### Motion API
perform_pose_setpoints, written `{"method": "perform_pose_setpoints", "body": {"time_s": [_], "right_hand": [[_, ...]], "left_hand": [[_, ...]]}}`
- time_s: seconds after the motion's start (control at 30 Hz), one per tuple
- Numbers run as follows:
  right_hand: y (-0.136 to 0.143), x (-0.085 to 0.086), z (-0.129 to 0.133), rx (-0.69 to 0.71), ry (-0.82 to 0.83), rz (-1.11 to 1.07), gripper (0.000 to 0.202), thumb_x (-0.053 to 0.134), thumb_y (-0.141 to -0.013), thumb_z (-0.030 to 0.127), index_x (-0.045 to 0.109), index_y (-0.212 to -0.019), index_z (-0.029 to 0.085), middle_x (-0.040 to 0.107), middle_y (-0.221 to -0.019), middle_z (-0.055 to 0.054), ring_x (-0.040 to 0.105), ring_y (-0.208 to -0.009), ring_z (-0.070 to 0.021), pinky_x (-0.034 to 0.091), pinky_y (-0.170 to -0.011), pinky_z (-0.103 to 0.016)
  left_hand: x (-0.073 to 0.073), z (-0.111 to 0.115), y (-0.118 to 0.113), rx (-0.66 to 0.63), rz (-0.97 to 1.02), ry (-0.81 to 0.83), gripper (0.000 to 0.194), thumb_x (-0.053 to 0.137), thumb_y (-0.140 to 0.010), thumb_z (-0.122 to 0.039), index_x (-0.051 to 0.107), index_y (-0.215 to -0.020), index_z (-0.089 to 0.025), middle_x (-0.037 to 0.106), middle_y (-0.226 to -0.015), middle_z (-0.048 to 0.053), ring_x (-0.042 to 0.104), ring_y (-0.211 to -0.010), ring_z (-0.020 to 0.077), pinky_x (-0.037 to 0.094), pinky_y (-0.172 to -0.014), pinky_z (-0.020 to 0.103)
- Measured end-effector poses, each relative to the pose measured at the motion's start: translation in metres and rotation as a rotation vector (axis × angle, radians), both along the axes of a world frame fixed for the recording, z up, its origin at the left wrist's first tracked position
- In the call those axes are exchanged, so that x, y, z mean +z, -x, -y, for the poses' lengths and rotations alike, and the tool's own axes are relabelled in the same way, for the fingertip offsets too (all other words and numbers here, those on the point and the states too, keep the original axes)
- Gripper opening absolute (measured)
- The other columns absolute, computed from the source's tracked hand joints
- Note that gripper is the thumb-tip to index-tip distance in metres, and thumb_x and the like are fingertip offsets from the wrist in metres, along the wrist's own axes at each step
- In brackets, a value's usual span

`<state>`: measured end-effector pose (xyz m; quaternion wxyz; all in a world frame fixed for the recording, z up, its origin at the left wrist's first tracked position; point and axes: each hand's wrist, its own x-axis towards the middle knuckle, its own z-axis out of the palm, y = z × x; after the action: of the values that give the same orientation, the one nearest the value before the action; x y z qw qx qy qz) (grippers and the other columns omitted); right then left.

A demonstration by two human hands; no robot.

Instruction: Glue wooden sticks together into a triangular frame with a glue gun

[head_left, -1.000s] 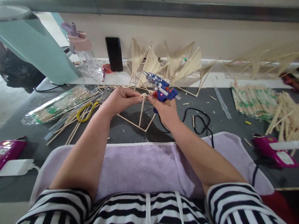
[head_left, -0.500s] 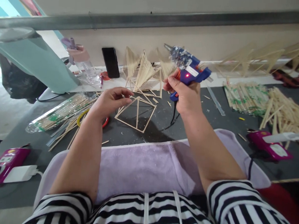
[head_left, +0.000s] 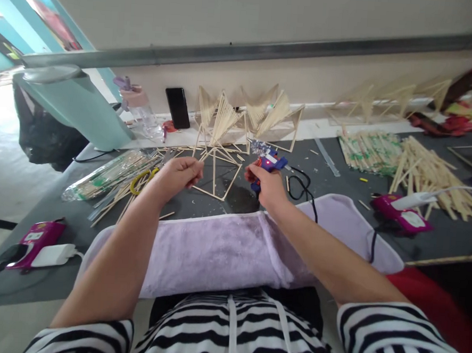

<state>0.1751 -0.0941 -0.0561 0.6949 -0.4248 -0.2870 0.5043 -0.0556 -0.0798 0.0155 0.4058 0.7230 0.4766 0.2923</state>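
My right hand [head_left: 264,182] is wrapped round a blue glue gun [head_left: 269,161] with a lit red light, its foil-covered front pointing left. A thin wooden stick frame [head_left: 214,176] rests on the dark tabletop between my hands. At its left side is my left hand [head_left: 182,173], its fingers closed together; whatever they pinch, if anything, is too small to make out. Behind the frame stand finished-looking stick structures [head_left: 223,117] with fanned rows of sticks, and more of them [head_left: 273,117] to the right.
A black phone [head_left: 178,108] leans on the wall by a clear bottle [head_left: 141,109]. Wrapped sticks [head_left: 104,176] lie left, near yellow tape [head_left: 139,181]. Loose sticks [head_left: 439,175] and a magenta power strip [head_left: 404,212] are right. A lilac cloth [head_left: 211,249] covers the front edge.
My right hand has lowered the glue gun toward the table, close to the frame. The fingers of my left hand have closed. The camera view has shifted a little.
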Motion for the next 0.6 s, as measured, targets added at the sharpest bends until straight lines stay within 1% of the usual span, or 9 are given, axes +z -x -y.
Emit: {"method": "perform_pose_setpoints", "body": {"time_s": [0.1, 0.17, 0.23, 0.3, 0.37, 0.43, 0.5, 0.6], "right_hand": [[0.005, -0.006, -0.003, -0.031, -0.009, -0.025, 0.020, 0.076, -0.061, 0.028, 0.061, -0.071, 0.019, 0.066, -0.061, 0.004, 0.061, -0.054, -0.0113, 0.049, -0.054, -0.024], [0.005, -0.010, -0.006, -0.044, -0.017, -0.043, 0.020, 0.076, -0.061, 0.028, 0.061, -0.070, 0.019, 0.066, -0.061, 0.004, 0.061, -0.054, -0.0113, 0.049, -0.052, -0.024], [0.002, -0.014, -0.008, -0.056, -0.006, -0.073, 0.022, 0.077, -0.061, 0.029, 0.061, -0.071, 0.019, 0.066, -0.060, 0.004, 0.061, -0.054, -0.0111, 0.049, -0.052, -0.023], [-0.001, -0.019, -0.008, -0.055, 0.016, -0.116, 0.023, 0.077, -0.061, 0.029, 0.060, -0.073, 0.019, 0.066, -0.060, 0.004, 0.062, -0.054, -0.0109, 0.051, -0.052, -0.023], [-0.003, -0.023, -0.005, -0.009, 0.040, -0.169, 0.022, 0.077, -0.062, 0.028, 0.061, -0.074, 0.019, 0.067, -0.062, 0.004, 0.063, -0.056, -0.0113, 0.053, -0.055, -0.024], [-0.004, -0.025, -0.001, 0.085, 0.068, -0.220, 0.021, 0.076, -0.066, 0.029, 0.062, -0.077, 0.019, 0.069, -0.066, 0.002, 0.066, -0.060, -0.0122, 0.057, -0.059, -0.026], [-0.003, -0.026, 0.004, 0.200, 0.111, -0.259, 0.020, 0.076, -0.069, 0.031, 0.062, -0.080, 0.020, 0.072, -0.072, 0.001, 0.069, -0.067, -0.0137, 0.059, -0.063, -0.028], [-0.001, -0.025, 0.010, 0.322, 0.166, -0.256, 0.018, 0.074, -0.073, 0.032, 0.065, -0.083, 0.020, 0.074, -0.082, 0.000, 0.070, -0.080, -0.0152, 0.060, -0.066, -0.030]], "left_hand": [[-0.024, 0.003, -0.001, -0.048, -0.070, 0.061, 0.021, 0.061, -0.078, -0.038, 0.057, -0.070, -0.019, 0.049, -0.054, -0.004, 0.043, -0.049, 0.0092, 0.033, -0.049, 0.022], [-0.040, 0.003, -0.003, -0.014, -0.087, 0.059, 0.017, 0.063, -0.074, -0.035, 0.059, -0.076, -0.019, 0.052, -0.059, -0.004, 0.047, -0.053, 0.0102, 0.036, -0.051, 0.022], [-0.051, 0.001, -0.006, 0.013, -0.127, 0.041, 0.017, 0.062, -0.072, -0.034, 0.062, -0.079, -0.018, 0.053, -0.062, -0.003, 0.048, -0.055, 0.0111, 0.037, -0.053, 0.023], [-0.057, 0.000, -0.009, 0.041, -0.179, 0.011, 0.019, 0.061, -0.071, -0.033, 0.064, -0.082, -0.018, 0.056, -0.063, -0.003, 0.050, -0.057, 0.0123, 0.038, -0.054, 0.024], [-0.059, -0.001, -0.013, 0.064, -0.226, -0.023, 0.023, 0.061, -0.069, -0.032, 0.067, -0.087, -0.017, 0.058, -0.066, -0.002, 0.052, -0.060, 0.0132, 0.039, -0.057, 0.025], [-0.061, -0.002, -0.016, 0.069, -0.264, -0.057, 0.025, 0.062, -0.068, -0.032, 0.068, -0.088, -0.017, 0.059, -0.067, -0.001, 0.052, -0.062, 0.0137, 0.040, -0.059, 0.025], [-0.063, -0.002, -0.019, 0.055, -0.294, -0.084, 0.023, 0.062, -0.068, -0.032, 0.069, -0.083, -0.017, 0.057, -0.065, -0.002, 0.050, -0.063, 0.0140, 0.038, -0.059, 0.025], [-0.067, -0.003, -0.023, 0.042, -0.306, -0.108, 0.020, 0.060, -0.071, -0.033, 0.069, -0.079, -0.017, 0.058, -0.065, 0.000, 0.050, -0.064, 0.0150, 0.037, -0.060, 0.026]]}}
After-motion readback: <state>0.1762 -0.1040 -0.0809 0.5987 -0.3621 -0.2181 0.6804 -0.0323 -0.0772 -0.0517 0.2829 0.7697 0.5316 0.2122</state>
